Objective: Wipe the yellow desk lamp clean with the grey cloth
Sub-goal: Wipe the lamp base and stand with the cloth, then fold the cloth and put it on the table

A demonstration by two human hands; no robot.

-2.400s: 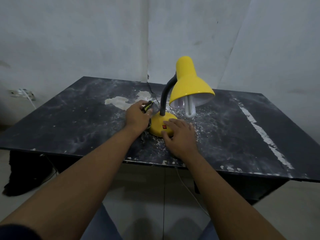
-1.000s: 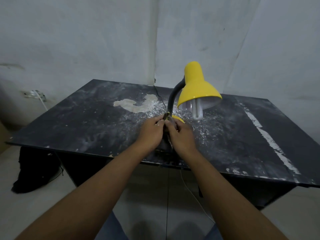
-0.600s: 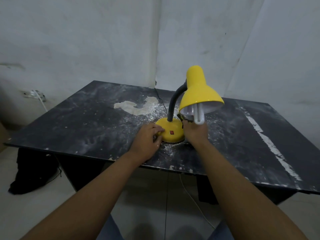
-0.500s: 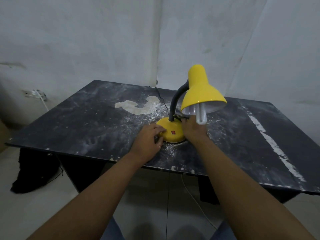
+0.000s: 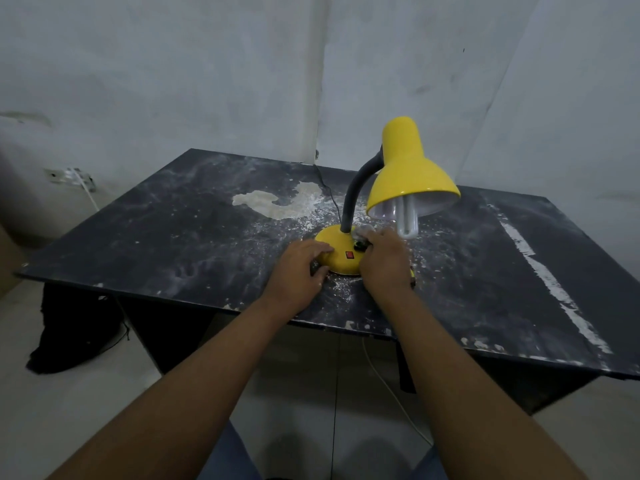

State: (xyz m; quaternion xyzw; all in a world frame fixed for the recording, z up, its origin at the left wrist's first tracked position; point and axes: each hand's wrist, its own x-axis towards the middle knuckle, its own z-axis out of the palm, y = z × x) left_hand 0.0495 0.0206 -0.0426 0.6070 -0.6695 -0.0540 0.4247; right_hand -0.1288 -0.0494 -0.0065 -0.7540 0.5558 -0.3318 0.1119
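Note:
The yellow desk lamp [image 5: 410, 174] stands on the dark table [image 5: 173, 237], its shade tilted down over a white bulb [image 5: 406, 220]. Its round yellow base [image 5: 337, 249] carries a red switch. My right hand [image 5: 382, 263] presses a small grey cloth [image 5: 362, 233] against the right side of the base, beside the grey neck; most of the cloth is hidden under my fingers. My left hand [image 5: 298, 273] rests on the base's left edge with fingers curled against it, holding it still.
White dust and a pale patch [image 5: 277, 204] cover the tabletop around the lamp. A black cord [image 5: 327, 192] runs from the base to the wall behind. A wall socket [image 5: 69, 176] sits at the left. Dark fabric [image 5: 72, 337] lies on the floor under the table.
The cloth went from my left hand to my right hand, which moved to the base's right side under the shade. My left hand shifted to the base's left edge.

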